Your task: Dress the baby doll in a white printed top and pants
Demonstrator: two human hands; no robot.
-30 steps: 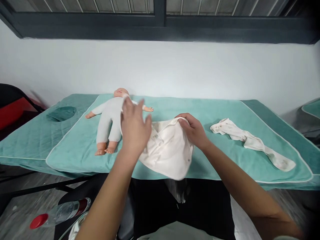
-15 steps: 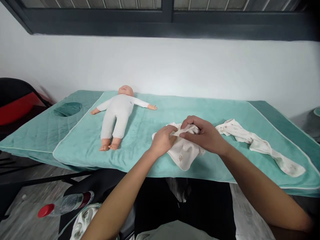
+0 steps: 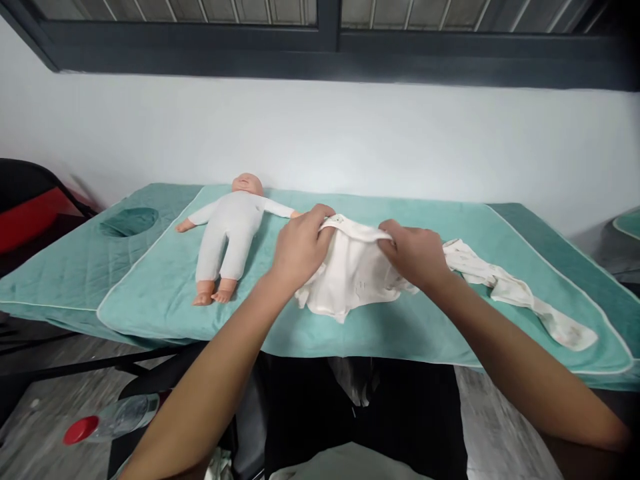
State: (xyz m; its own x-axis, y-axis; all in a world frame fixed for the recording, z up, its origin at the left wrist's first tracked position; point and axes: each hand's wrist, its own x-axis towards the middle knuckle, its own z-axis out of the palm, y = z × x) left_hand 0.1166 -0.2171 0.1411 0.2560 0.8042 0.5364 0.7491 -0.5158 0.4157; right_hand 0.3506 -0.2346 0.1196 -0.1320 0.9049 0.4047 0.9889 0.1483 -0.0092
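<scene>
We had the garment smack mid-frame, left hand and right hand each pinching its upper edge; doll lay face-up left of centre; crumpled cloth sat frame right, both on the mat.

White garment partly hidden by left hand and right hand

A person's left hand and right hand, both bare, are raised side by side, near each other but not touching, each closed in a pinch with fingers curled in. The backs of both hands face up. The left forearm and right forearm, uncovered, slant inward from the lower corners, wrists almost straight.
</scene>
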